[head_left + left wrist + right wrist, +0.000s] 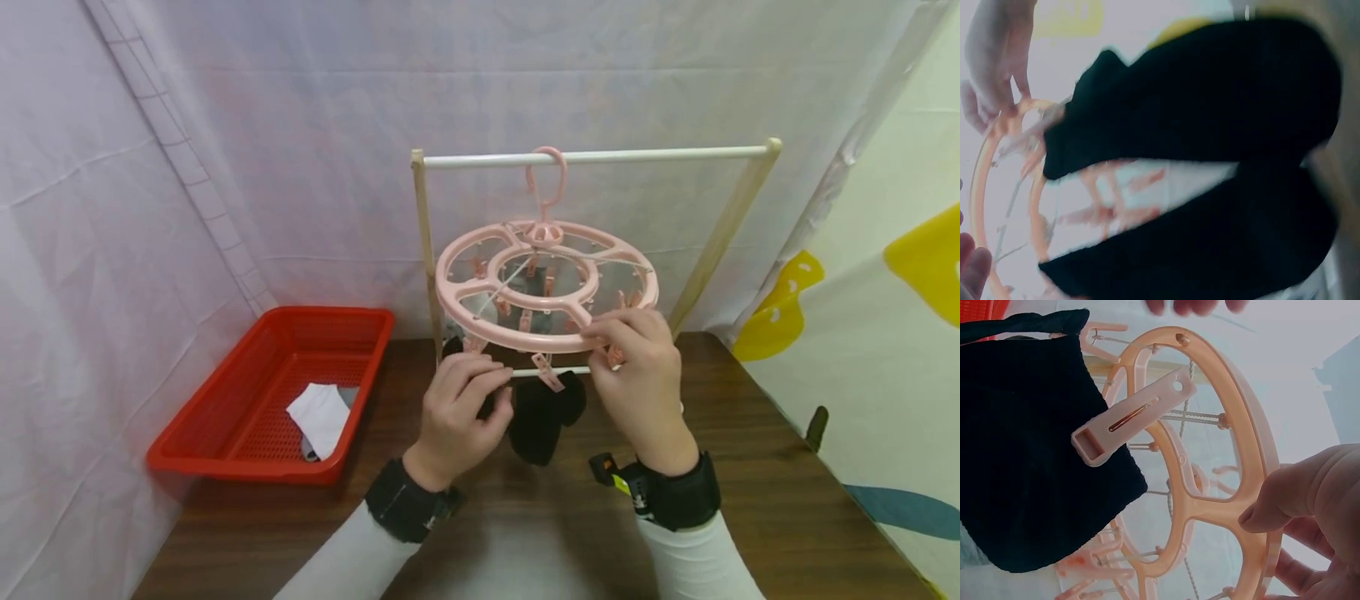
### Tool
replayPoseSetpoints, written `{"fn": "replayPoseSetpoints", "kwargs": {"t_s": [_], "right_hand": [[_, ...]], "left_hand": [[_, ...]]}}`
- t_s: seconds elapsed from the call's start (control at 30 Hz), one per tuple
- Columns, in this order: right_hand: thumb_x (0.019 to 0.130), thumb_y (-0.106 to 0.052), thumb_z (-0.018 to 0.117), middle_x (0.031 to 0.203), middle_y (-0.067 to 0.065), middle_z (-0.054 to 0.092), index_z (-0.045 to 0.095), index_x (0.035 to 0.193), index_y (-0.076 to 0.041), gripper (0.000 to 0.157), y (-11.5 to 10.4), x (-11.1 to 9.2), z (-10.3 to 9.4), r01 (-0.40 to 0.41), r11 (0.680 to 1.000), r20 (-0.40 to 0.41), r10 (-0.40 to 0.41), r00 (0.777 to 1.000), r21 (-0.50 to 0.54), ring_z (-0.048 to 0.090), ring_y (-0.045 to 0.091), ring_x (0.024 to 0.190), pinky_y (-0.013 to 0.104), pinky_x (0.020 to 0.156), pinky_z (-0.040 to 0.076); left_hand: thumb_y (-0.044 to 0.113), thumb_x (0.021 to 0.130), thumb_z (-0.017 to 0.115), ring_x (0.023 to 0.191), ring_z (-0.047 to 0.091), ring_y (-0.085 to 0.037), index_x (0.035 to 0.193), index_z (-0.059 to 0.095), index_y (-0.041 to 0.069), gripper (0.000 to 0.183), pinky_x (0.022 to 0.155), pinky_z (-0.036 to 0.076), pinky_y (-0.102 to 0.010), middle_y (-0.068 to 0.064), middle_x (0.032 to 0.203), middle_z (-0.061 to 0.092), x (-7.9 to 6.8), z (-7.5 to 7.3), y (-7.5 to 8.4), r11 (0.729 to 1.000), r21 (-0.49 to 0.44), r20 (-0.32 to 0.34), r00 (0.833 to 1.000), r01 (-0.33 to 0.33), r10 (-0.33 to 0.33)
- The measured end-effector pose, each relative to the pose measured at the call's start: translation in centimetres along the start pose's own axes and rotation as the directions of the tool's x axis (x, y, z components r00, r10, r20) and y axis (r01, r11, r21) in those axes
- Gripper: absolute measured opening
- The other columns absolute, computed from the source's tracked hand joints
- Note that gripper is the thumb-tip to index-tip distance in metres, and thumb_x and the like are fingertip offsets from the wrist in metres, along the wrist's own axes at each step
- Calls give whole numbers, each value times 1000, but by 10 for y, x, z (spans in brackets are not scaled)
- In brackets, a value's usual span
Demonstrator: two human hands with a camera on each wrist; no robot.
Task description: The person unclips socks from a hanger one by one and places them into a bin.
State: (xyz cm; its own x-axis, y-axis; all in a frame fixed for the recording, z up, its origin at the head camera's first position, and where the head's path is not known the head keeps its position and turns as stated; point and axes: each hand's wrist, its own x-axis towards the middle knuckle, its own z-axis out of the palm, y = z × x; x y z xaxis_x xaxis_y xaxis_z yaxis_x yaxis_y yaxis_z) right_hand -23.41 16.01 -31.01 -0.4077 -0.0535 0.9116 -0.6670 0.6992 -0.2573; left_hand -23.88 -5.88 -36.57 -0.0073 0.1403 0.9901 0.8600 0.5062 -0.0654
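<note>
A round pink clip hanger [510,337] hangs by its hook from a white rail. My right hand [637,375] grips its near right rim, with the thumb [1266,509] against the ring's underside. My left hand [461,412] is at the near left rim, fingers loosely bent and apart from the ring in the right wrist view. Between the hands, a pink clip [1132,419] holds a black sock [536,421] by its cuff. A second black sock [1197,250] hangs beside it in the left wrist view, mostly behind my left hand in the head view.
To the left, a red basket [168,454] holds a white cloth [321,417] and something grey. The rail [660,156] is carried by wooden posts on a brown table [750,467]. Pale sheets [315,125] stand behind and at the left.
</note>
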Motion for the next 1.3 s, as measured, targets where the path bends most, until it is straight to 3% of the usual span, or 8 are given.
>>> {"fn": "replayPoseSetpoints", "kwargs": {"t_s": [0.2, 0.37, 0.53, 0.77, 0.83, 0.93, 1.1, 1.3], "right_hand": [[67, 13, 65, 89, 8, 69, 75, 82, -8, 28, 1, 0, -2, 0, 1000, -3, 0, 1000, -7, 57, 30, 90, 43, 85, 43], [68, 13, 64, 89, 9, 69, 74, 82, -8, 27, 1, -1, -1, 9, 1000, 4, -9, 1000, -14, 55, 31, 88, 43, 82, 42], [68, 13, 63, 88, 8, 69, 74, 82, -7, 27, 0, -1, 0, 13, 1000, 9, -13, 1000, -14, 54, 30, 85, 42, 80, 41], [69, 12, 63, 87, 8, 69, 74, 82, -8, 26, -2, 0, 0, 8, 1000, 3, -8, 1000, -16, 53, 30, 85, 43, 80, 41], [69, 11, 63, 88, 8, 69, 74, 82, -8, 26, -2, 0, 0, 8, 1000, 3, -8, 1000, -14, 54, 30, 85, 43, 81, 41], [68, 11, 63, 89, 8, 69, 74, 82, -8, 26, -3, -1, 0, 6, 1000, 6, -6, 1000, -8, 54, 30, 87, 43, 83, 42], [67, 12, 64, 88, 7, 69, 74, 82, -9, 28, -4, -1, 1, 9, 1000, 11, -9, 1000, -5, 54, 30, 88, 44, 89, 42], [69, 9, 66, 87, 6, 67, 74, 83, -10, 25, -2, -2, 0, 18, 1000, 38, -17, 999, -18, 53, 29, 87, 45, 91, 42]], "left_hand": [[8, 65, 77, 107, 59, -33, 113, 59, -3, 53, 95, 49, -42, -18, 113, 60, -25, 22, 13, 985, -105, 98, 987, 134, -124], [19, 71, 80, 123, 51, -32, 132, 45, -4, 74, 103, 44, -43, -21, 132, 52, -46, 38, 21, 952, -102, 198, 944, 287, -263], [20, 74, 82, 131, 47, -30, 147, 27, 1, 93, 106, 42, -42, -20, 142, 47, -61, 46, 23, 859, -160, 286, 856, 486, -430], [33, 81, 78, 129, 50, -20, 149, 29, 20, 84, 103, 45, -45, -10, 141, 53, -72, 57, 28, 632, -205, 410, 651, 748, -639], [37, 83, 75, 127, 51, -18, 145, 35, 24, 75, 100, 47, -45, -6, 141, 53, -72, 60, 29, 584, -208, 429, 610, 785, -666], [36, 86, 73, 122, 55, -15, 137, 45, 26, 59, 96, 48, -42, 0, 134, 59, -72, 64, 29, 539, -233, 440, 582, 809, -684], [25, 87, 73, 106, 64, -14, 121, 60, 18, 38, 88, 53, -35, -1, 117, 69, -74, 67, 30, 507, -246, 434, 561, 826, -705], [24, 87, 71, 88, 68, -12, 104, 68, 14, 20, 77, 56, -32, -2, 97, 73, -78, 67, 32, 457, -223, 459, 506, 861, -730]]}}
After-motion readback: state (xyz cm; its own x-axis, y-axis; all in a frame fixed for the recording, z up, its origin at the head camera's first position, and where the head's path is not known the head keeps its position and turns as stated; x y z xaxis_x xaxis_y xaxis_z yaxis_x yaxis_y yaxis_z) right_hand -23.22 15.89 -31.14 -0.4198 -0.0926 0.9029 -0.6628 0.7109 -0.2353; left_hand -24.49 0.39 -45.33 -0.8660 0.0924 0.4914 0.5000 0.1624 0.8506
